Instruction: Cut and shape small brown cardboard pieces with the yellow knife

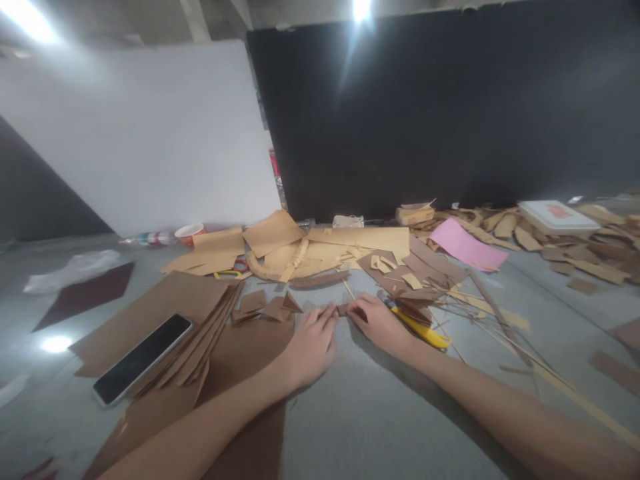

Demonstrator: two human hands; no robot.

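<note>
Between my hands lies a small folded piece of brown paper (343,310), close to the grey table top. My left hand (315,343) has its fingers bent down together on the left end of the piece. At the other end, my right hand (376,323) pinches it between thumb and fingers. A yellow-handled tool (423,330), perhaps a utility knife, lies beside my right wrist; its front part is hidden. Small cut brown pieces (265,305) lie left of my left hand. Beyond both hands rests a curved brown strip (320,280).
A phone (143,360) lies on stacked brown sheets (150,307) at left. Tan sheets and a braided curved form (295,263) lie at the back, near a paper cup (190,232). Pink paper (465,245), a white box (557,217) and many scraps cover the right side.
</note>
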